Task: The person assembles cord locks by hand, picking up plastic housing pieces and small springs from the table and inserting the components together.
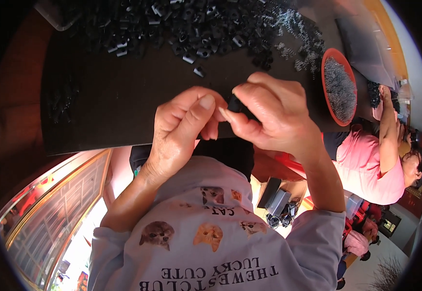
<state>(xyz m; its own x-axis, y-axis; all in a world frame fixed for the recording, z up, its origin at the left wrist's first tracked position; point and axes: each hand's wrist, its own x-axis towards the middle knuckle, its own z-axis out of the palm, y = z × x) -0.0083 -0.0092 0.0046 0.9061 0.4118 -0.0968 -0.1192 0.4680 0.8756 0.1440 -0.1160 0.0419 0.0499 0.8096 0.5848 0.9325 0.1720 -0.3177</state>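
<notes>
Above the dark worktop [99,111], our right hand [269,116] pinches a small black part [234,103]; our left hand [184,123] is curled narrow against it. A loose pinch could drop it among the black pieces [182,29].

A small black part [235,103] — dark, mostly hidden — pinched between both hands' fingertips, held just above the dark worktop [114,106].

parts heap [191,29] behind both hands, bowl [339,87] right, on table [109,111]
</notes>
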